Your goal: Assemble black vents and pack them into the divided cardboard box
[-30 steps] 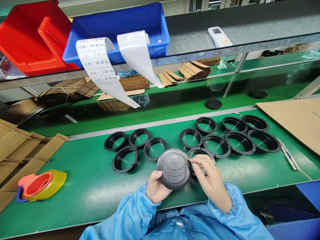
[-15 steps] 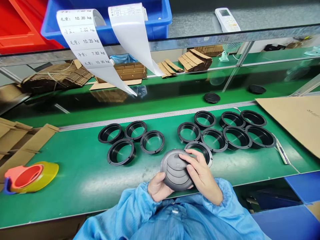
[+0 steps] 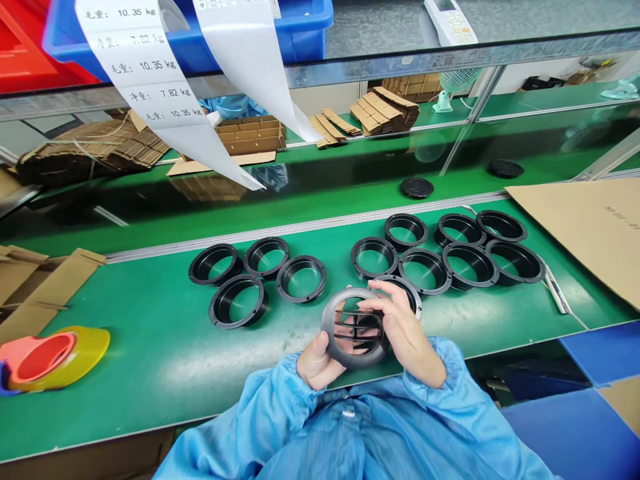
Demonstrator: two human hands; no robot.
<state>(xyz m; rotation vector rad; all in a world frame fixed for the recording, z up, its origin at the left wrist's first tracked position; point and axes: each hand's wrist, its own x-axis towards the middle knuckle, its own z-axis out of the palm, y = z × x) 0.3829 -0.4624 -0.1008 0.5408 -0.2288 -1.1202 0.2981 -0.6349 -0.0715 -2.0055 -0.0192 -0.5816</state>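
Observation:
A round grey air vent (image 3: 354, 327) with its slats open is held over the green table's near edge. My left hand (image 3: 316, 363) grips its lower left rim from below. My right hand (image 3: 405, 333) holds its right side, fingers pressed on the slats. Just behind the vent lies one black plastic ring (image 3: 411, 293), partly hidden by my right hand. A left cluster of black rings (image 3: 301, 278) and a right cluster (image 3: 467, 263) lie flat on the table (image 3: 165, 360).
A yellow and red tape dispenser (image 3: 45, 357) lies at the left. Cardboard sheets (image 3: 595, 223) sit at the right, folded cardboard (image 3: 45, 287) at the left. Paper label strips (image 3: 165, 100) hang from a shelf with a blue bin (image 3: 300, 27). Black discs (image 3: 417, 187) rest on the conveyor.
The vent's slats were shut flat and now stand open. My right fingers moved onto the slats. The view has tilted downward slightly.

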